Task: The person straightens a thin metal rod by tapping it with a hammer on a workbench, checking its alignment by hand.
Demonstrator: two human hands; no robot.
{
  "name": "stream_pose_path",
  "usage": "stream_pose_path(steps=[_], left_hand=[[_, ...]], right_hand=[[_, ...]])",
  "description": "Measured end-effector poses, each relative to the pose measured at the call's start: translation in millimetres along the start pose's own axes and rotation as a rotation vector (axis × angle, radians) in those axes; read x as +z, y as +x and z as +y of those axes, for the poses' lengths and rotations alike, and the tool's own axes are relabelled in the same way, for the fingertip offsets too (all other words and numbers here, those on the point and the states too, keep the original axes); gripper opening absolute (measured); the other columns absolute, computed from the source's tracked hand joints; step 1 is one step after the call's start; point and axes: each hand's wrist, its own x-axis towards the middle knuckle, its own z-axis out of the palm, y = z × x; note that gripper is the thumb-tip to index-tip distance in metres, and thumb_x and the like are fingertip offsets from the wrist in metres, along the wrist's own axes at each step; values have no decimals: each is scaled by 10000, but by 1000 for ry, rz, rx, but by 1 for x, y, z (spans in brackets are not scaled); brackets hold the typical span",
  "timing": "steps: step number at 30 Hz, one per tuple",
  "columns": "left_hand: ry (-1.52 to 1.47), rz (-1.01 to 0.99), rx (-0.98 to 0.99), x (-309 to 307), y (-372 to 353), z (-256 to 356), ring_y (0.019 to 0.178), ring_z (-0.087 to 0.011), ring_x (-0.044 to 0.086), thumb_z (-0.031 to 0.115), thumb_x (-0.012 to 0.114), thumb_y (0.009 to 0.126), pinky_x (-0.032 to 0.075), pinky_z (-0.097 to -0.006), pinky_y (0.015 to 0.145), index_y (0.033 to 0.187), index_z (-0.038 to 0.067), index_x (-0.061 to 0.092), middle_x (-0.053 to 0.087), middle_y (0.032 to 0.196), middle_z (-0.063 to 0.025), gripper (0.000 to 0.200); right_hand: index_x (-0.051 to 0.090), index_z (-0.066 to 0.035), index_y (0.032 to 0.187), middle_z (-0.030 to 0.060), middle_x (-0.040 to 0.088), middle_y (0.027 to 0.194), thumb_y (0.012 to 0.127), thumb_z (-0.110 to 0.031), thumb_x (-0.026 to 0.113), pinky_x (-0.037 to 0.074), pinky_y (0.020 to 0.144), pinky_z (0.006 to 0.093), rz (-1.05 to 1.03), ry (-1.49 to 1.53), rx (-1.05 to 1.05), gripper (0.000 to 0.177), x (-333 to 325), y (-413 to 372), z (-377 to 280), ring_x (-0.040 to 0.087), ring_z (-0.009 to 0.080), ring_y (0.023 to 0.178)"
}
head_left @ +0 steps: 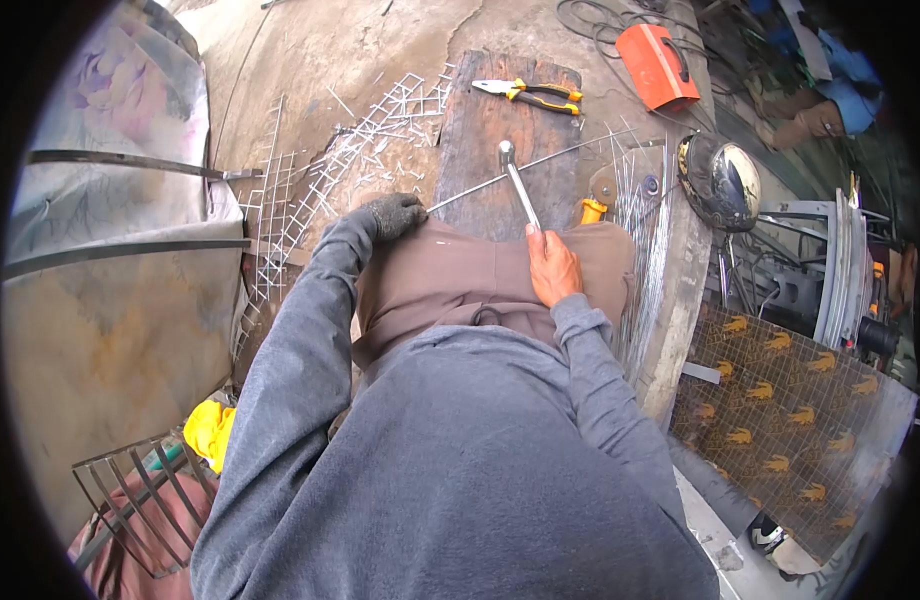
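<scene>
My left hand point(395, 215), in a dark glove, is closed at the end of a thin metal rod point(480, 187) that slants across a dark wooden board point(470, 135). My right hand point(553, 266) is bare and wrapped round the handle of a metal hammer point(520, 187). The hammer's round head rests over the board, close above or touching the rod; I cannot tell which. Pliers point(530, 94) with yellow and black handles lie near the far end of the board.
Cut wire pieces and bent mesh point(380, 130) lie left of the board. Long thin rods point(642, 240) and a yellow-handled grinder point(594, 208) are at the right. Beyond them are an orange box point(657, 67), cables and a helmet point(720, 183). A person's arm shows at upper right.
</scene>
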Motion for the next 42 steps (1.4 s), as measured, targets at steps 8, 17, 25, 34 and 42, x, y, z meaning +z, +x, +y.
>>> stream_pose_path(steps=[8, 17, 25, 34, 42], left_hand=[[-62, 194, 120, 25, 25, -41, 937, -291, 650, 332, 529, 938, 488, -383, 873, 1085, 52, 671, 691, 1007, -155, 347], [-181, 323, -91, 14, -8, -40, 924, -250, 649, 295, 555, 949, 494, -373, 867, 1105, 43, 663, 696, 991, -136, 315], [-177, 304, -141, 1, -30, -59, 900, -238, 662, 332, 613, 906, 514, -367, 822, 1085, 78, 673, 704, 969, -130, 316], [-224, 322, -148, 4, -37, -53, 841, -176, 624, 311, 646, 898, 503, -345, 782, 1020, 51, 682, 681, 902, -86, 290], [-197, 302, -171, 3, -39, -42, 853, -216, 658, 353, 663, 875, 510, -364, 804, 1037, 89, 689, 706, 921, -105, 311]], right_hand=[[593, -42, 949, 309, 656, 906, 985, -570, 386, 453, 806, 588, 25, -34, 93, 569, -3, 6, 2, 601, 527, 905], [606, -3, 967, 303, 657, 971, 984, -571, 378, 456, 845, 562, 7, 56, 142, 613, -27, -18, 15, 603, 501, 969], [607, 5, 919, 288, 659, 927, 980, -583, 395, 460, 808, 540, -6, 209, 182, 628, -29, -25, 29, 606, 497, 924], [546, -23, 862, 270, 615, 768, 1003, -468, 471, 425, 655, 548, 303, 324, -91, 473, -34, -19, -3, 581, 504, 776], [542, -35, 863, 275, 633, 783, 993, -505, 460, 435, 682, 577, 95, 69, 9, 494, -9, -6, 7, 591, 512, 796]])
